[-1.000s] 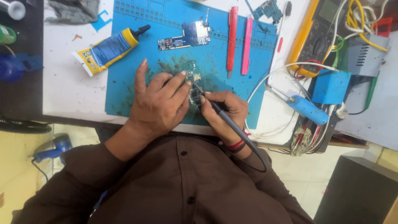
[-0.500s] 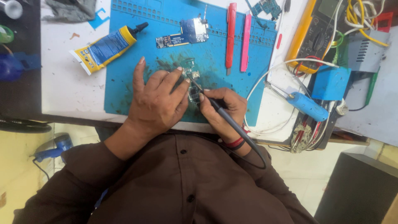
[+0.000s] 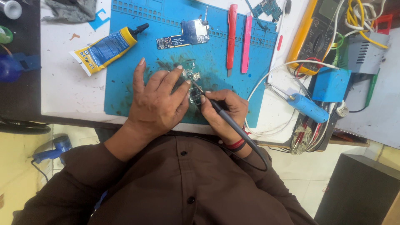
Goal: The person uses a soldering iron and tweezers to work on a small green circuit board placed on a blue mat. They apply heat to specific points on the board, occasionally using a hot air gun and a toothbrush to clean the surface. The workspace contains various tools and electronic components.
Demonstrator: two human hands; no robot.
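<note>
Head view: near the blue mat's (image 3: 125, 50) front edge, the left hand (image 3: 156, 102) lies spread, fingertips pinning a small green circuit board (image 3: 191, 75); the right hand (image 3: 225, 110) grips a soldering iron (image 3: 227, 121), tip touching the board.

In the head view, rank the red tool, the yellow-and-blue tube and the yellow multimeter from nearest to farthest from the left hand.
Measured from the left hand:
1. Yellow-and-blue tube, up and to the left, on the white tabletop beside the blue mat.
2. Red tool, up and to the right, lying on the mat.
3. Yellow multimeter, far right, beyond the mat's edge.
</note>
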